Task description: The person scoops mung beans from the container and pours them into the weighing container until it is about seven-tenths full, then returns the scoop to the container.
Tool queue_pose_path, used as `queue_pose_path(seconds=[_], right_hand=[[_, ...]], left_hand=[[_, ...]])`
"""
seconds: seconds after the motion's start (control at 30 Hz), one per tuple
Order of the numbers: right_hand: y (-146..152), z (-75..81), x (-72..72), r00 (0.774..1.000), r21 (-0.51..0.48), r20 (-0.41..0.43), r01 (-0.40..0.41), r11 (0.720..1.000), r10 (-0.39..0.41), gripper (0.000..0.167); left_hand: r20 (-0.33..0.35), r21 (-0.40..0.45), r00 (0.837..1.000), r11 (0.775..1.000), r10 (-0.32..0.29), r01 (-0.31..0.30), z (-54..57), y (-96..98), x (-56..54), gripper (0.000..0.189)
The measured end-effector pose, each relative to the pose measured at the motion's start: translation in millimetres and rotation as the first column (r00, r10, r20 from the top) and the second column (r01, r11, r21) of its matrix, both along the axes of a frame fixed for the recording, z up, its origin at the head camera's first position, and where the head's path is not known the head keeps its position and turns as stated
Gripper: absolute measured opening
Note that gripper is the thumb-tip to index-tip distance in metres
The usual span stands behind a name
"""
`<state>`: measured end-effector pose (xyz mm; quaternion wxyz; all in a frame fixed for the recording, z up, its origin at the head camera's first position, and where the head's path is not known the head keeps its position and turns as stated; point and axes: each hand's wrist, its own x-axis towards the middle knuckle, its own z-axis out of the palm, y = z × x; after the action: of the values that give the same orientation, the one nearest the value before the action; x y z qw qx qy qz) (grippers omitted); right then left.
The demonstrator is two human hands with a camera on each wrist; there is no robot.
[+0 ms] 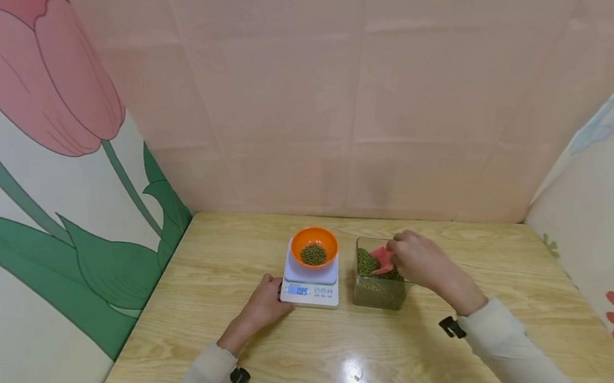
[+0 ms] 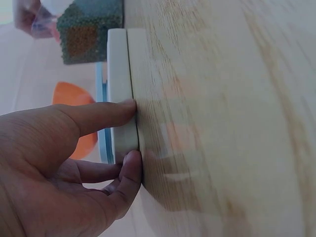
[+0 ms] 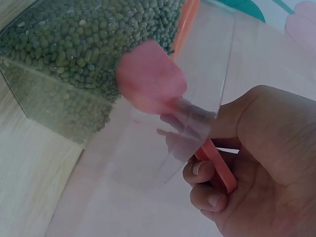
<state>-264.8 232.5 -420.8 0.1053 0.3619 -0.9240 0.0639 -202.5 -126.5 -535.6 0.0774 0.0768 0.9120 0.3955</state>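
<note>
A white kitchen scale [image 1: 311,276] with a lit display stands on the table. On its platform sits an orange bowl [image 1: 299,243] holding some green mung beans [image 1: 313,254]. My left hand [image 1: 267,301] grips the scale's near left corner, thumb on the front edge [image 2: 123,116] and fingers at the side. To the right is a clear square container [image 1: 376,301] of mung beans. My right hand [image 1: 422,259] holds a pink scoop [image 1: 383,260] by its handle over the container's back right part. Through the clear wall, the scoop's bowl [image 3: 148,79] appears against the beans.
The wooden table [image 1: 216,238] meets a pink-covered back wall [image 1: 285,123]. Flower-printed panels stand at the left [image 1: 64,106] and right [image 1: 606,239]. Dark straps [image 1: 452,327] hang at both sleeve cuffs.
</note>
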Motion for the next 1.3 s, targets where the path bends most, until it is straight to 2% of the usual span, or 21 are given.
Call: queue_pose_path(seconds=[0.37,0.8,1.13,1.3], right_hand=[[-3.6,-5.4,-2.1,1.000,0.005,-0.011,0.003,1.000,-0.003,0.015],[-8.6,-10.2,-3.1,1.000,0.008,-0.016,0.026,1.000,-0.026,0.020],[-15.1,-16.2,-2.7,0.997,0.016,-0.079,0.021,1.000,-0.019,0.020],[-14.5,-18.2,-3.6,0.997,0.004,-0.070,0.018,1.000,-0.018,0.023]], left_hand=[[-0.018,0.001,1.000,1.000,-0.005,0.005,-0.2,-0.6,-0.5,0.047],[0.000,-0.003,1.000,1.000,0.000,0.000,-1.3,-0.8,0.7,0.045],[-0.018,0.005,1.000,1.000,-0.007,0.007,-1.1,0.0,0.0,0.046],[-0.013,0.002,1.000,1.000,-0.006,0.006,-1.3,-0.4,0.0,0.046]])
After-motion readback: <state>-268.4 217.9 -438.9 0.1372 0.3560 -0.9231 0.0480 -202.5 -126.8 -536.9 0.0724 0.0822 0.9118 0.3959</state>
